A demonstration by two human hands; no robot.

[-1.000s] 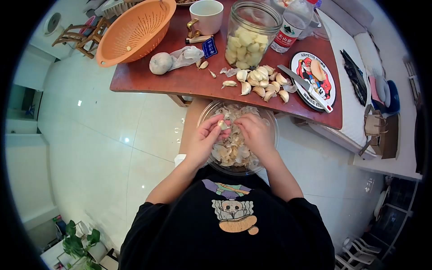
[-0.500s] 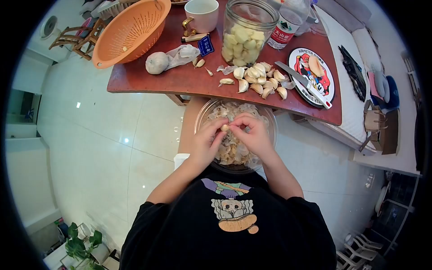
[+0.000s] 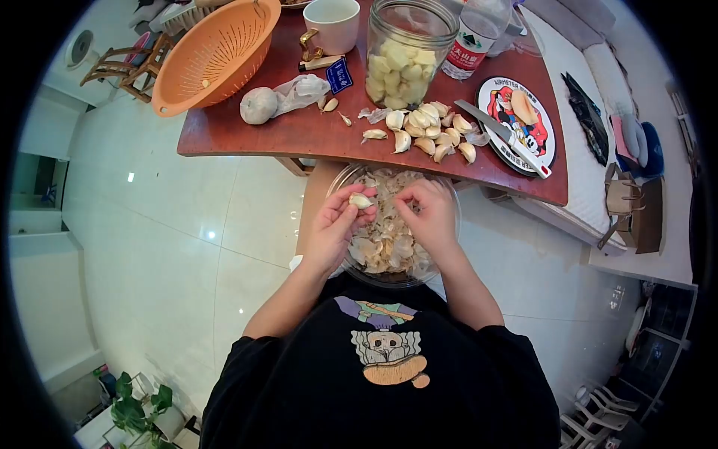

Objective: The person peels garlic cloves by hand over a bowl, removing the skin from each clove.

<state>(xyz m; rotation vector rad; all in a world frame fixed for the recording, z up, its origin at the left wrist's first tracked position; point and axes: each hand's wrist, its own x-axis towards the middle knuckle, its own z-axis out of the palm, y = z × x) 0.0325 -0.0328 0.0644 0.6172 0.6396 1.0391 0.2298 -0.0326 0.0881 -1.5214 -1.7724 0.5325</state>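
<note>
Between the thumb and fingers of my left hand [image 3: 336,224] is a garlic clove [image 3: 360,200], pale with some skin on it. My right hand [image 3: 429,217] is a little to the right, thumb and fingertips pinched together; whether a scrap of skin is in them I cannot make out. Below both hands sits a clear bowl [image 3: 456,224] full of papery garlic skins [image 3: 385,243]. A pile of unpeeled cloves [image 3: 434,127] lies near the table's front edge. Behind it stands a glass jar [image 3: 413,45] partly filled with peeled cloves.
On the red-brown table [image 3: 224,138] are an orange colander [image 3: 217,56], a whole garlic bulb [image 3: 259,105], a white mug [image 3: 333,26] and a water bottle [image 3: 471,45]. At the right, a knife [image 3: 508,138] lies across a cartoon plate [image 3: 540,112].
My hands have moved apart. The clove stays in my left hand, which has turned to show it, while my right hand has drawn off to the right.
</note>
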